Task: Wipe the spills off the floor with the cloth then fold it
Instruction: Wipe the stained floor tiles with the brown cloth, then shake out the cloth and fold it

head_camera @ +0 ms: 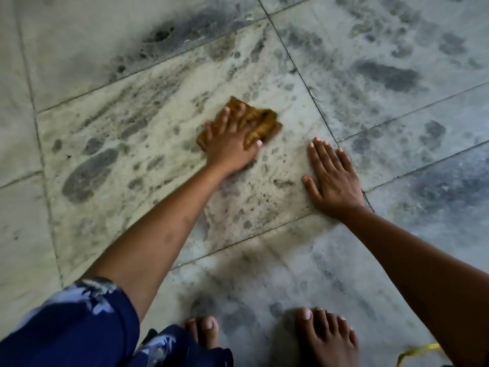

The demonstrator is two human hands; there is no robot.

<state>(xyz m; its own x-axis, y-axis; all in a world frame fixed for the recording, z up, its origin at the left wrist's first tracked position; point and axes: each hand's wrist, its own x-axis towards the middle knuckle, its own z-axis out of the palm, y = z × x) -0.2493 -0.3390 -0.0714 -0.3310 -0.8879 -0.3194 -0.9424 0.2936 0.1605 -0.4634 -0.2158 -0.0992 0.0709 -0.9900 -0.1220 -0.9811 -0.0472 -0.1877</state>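
Left hand (230,147) is flat on the crumpled brown cloth (264,122) at the centre of the frame, fingers spread and pressing it onto the blotchy tile floor (119,115). Right hand (334,178) is planted just right of centre, palm down with fingers straight, holding nothing, near the cloth but apart from it.

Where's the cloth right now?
Head view, centre: the crumpled mustard-brown cloth lies on the stained floor tile under the left hand, left of the flat right hand.
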